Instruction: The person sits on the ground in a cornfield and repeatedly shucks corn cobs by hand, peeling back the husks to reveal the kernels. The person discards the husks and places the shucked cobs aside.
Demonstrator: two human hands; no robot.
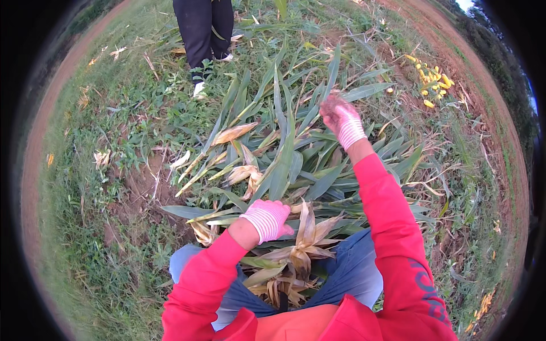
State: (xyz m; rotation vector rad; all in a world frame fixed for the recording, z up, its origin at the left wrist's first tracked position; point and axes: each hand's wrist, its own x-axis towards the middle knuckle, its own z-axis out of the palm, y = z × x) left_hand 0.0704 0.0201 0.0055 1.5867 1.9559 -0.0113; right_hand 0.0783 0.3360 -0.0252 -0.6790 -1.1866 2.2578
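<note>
Cut corn stalks with long green leaves lie in a heap before me. My left hand, in a pink-and-white striped glove, is low over the near side of the heap with its fingers curled. Whether it grips a stalk under the fingers is hidden. Farther forward and to the right, my right hand wears a matching glove and is above the leaves. Its fingers are bent and blurred, so anything in them is unclear. Dry, opened corn husks lie between my knees, and another husk-covered ear rests on the stalks.
A person in dark trousers stands beyond the heap, to the left. Husked yellow corn cobs lie piled on the ground at far right, with more cobs at lower right. Weeds and bare soil flank the stalks.
</note>
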